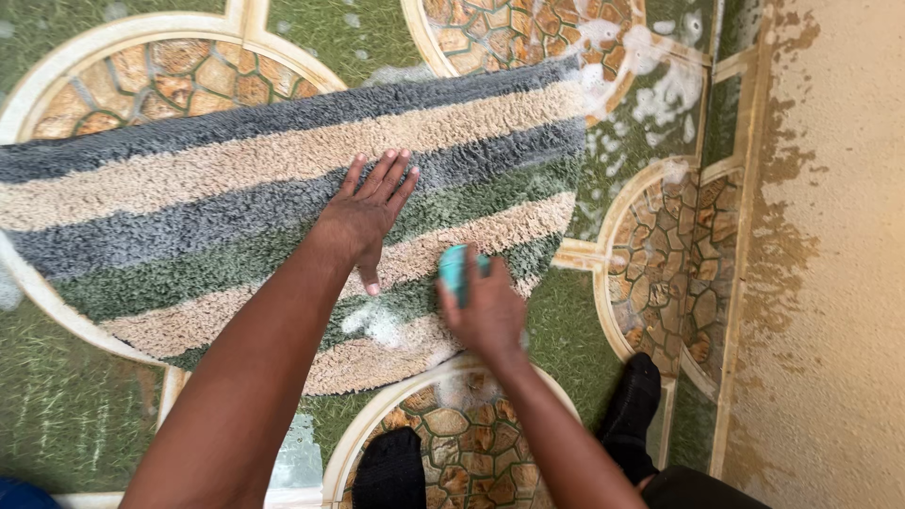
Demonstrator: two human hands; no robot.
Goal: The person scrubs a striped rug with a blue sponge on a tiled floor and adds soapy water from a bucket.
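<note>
Underfoot, a tiled floor [85,415] printed with grass and stone-circle patterns fills the view, with a stained beige wall [839,236] at three o'clock. On the floor lies a shaggy striped rug [207,217] in grey, beige and green, spreading from centre toward nine o'clock. White suds [660,90] sit on the tiles at one o'clock and on the rug's near edge. The left hand [368,212] presses flat on the rug, fingers spread, holding nothing. Just beside it at four o'clock, the right hand [485,306] is closed around a teal scrubber [453,269] touching the rug.
</note>
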